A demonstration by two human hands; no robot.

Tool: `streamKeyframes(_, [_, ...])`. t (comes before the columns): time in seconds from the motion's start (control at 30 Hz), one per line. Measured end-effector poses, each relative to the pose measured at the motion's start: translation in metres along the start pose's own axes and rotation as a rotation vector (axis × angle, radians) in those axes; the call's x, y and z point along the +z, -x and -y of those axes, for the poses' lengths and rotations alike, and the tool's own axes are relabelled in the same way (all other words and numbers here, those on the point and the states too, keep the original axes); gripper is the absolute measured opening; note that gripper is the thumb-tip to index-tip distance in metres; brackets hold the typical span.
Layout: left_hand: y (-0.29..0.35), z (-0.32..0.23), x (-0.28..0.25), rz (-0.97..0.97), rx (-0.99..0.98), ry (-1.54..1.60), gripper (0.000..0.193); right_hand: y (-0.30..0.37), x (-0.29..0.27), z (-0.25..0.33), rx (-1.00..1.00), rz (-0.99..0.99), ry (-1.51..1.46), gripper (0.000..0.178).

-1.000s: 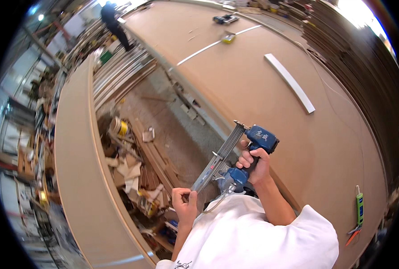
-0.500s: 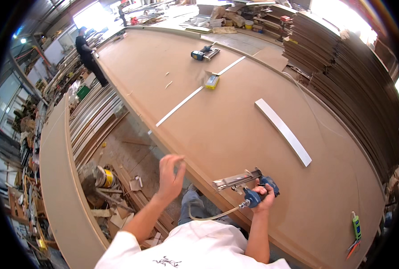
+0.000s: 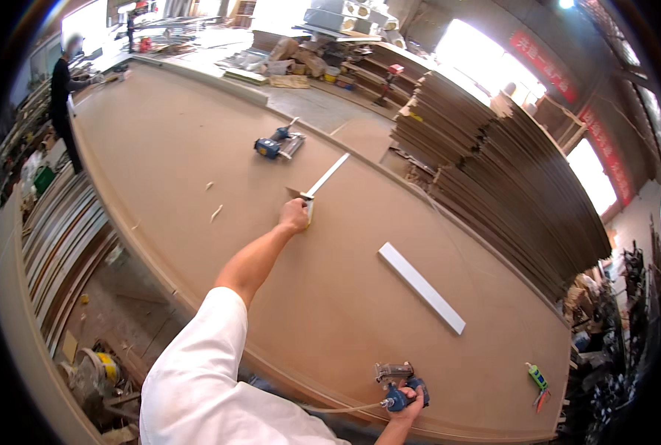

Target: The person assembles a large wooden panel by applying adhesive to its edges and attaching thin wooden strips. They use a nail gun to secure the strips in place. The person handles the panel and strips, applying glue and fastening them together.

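Grips blue nail gun (image 3: 396,399) in right hand (image 3: 413,406), nearside of white bar (image 3: 421,288), and clasps yellow-edged object (image 3: 310,219) in left hand (image 3: 294,215), left of and beyond that bar, apparently with both grasps made, but lift off bench (image 3: 330,297) unclear.

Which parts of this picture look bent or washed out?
Head view: the fisheye bows the edges of the large brown board; the window above the stacked brown sheets glares white; same view, the blue nail gun in the right hand is small but recognisable.
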State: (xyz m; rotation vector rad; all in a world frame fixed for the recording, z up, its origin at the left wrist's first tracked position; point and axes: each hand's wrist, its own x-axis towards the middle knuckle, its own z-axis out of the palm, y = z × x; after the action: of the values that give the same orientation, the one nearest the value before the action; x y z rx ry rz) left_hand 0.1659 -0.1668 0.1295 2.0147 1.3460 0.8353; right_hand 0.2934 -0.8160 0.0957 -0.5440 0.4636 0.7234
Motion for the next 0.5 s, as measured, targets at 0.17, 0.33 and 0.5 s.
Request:
streamKeyframes(0.17, [-0.047,0.023,0.029,0.121,-0.098,-0.167,0.022,0.014,0.000,-0.022,-0.138,-0.062,-0.027,0.055])
streamKeyframes(0.33, [-0.057,0.032,0.019,0.274,-0.232,-0.035,0.033,0.018,-0.010,-0.025,-0.032,-0.067,-0.201,0.039])
streamKeyframes(0.5, [-0.073,0.069,0.022,0.335,-0.376,0.263,0.030,0.018,0.010,-0.047,-0.143,-0.124,-0.096,0.036])
